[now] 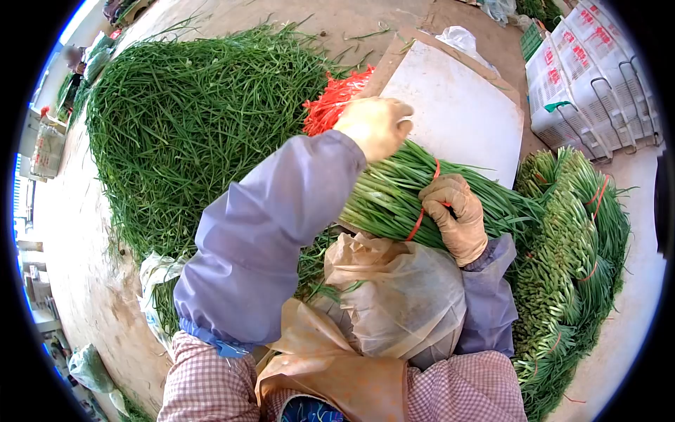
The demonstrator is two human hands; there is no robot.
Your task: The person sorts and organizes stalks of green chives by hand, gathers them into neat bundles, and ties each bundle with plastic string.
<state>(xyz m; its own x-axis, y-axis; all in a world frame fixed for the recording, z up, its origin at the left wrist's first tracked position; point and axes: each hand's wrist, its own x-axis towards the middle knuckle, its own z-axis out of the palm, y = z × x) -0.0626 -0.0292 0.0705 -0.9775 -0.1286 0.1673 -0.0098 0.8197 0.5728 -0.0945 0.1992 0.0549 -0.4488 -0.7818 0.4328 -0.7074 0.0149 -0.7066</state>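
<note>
Green bundle [397, 188] could be spilled or bruised if the red tie [416, 225] around it is slackened or overtightened. It is held beneath the right hand [458, 218], whose fingers are pinched narrow at the tie; beyond them, the left hand [376, 128] is curled, its contents impossible to tell.

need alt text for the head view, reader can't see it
A gloved right hand rests on a red-banded green bunch, the gloved left hand raised beside red ties. Loose greens lie heaped at left; tied bunches and white crates are at right.
</note>
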